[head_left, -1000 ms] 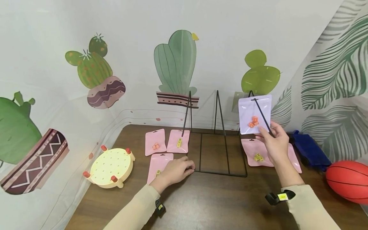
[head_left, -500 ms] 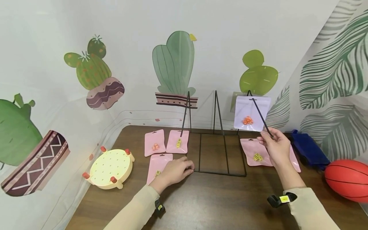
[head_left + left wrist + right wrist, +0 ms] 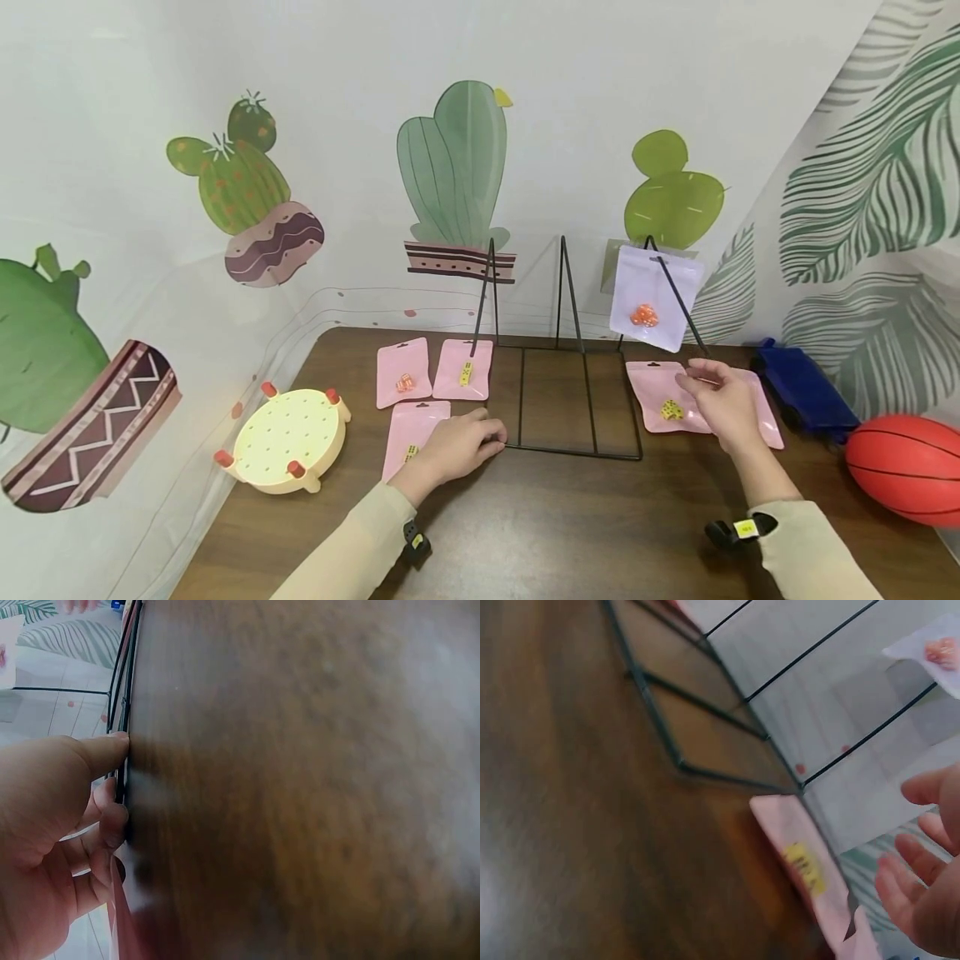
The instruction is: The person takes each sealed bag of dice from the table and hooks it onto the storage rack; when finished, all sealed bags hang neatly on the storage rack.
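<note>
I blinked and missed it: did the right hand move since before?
Yes, down in the head view: the right hand was at the tip of the right prong on the black rack and is now just below that tip.

Wrist views are dimmer, the tabletop (image 3: 300, 787) blurred with glare.

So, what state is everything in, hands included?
Wire rack, standing, one bag hung
Lilac bag, hanging, orange dice inside
Pink bags, lying on the table
Left hand, holding the rack's base
Right hand, empty
Yellow stand, red pegs up
Red ball, partly out of view
</note>
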